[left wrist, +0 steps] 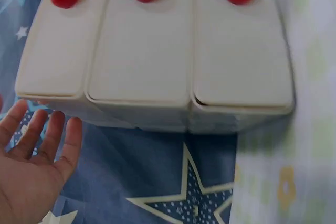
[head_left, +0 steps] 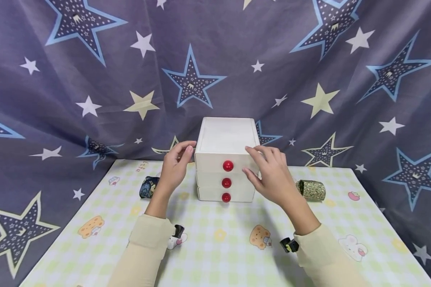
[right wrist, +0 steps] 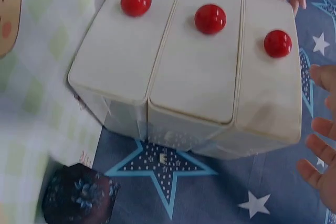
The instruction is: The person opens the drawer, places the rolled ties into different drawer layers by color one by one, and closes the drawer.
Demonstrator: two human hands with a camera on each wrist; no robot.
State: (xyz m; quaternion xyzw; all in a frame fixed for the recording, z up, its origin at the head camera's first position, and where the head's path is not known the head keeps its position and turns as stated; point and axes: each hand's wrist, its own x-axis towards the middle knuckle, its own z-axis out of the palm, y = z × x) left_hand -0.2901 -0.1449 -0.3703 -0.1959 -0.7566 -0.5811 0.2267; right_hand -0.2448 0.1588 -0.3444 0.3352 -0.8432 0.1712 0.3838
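A white box (head_left: 227, 135) with three stacked drawers stands on the table, a round red knob on each drawer front. The drawers look pushed in. My left hand (head_left: 176, 165) is beside the box's upper left side, its fingers loosely extended. In the left wrist view, the fingers of that hand (left wrist: 39, 161) spread close to the top drawer's end. At the upper right front corner is my right hand (head_left: 271, 171), fingers slightly bent and overlapping the box in the head view. The right wrist view shows this hand (right wrist: 325, 129) with relaxed, parted fingers and nothing held.
A dark blue patterned fabric roll (head_left: 149, 187) lies left of the box, partly behind my left forearm. To the right is a green-brown patterned roll (head_left: 311, 190). A checked cloth (head_left: 219, 255) covers the table. Behind it hangs a star-printed curtain (head_left: 233, 48).
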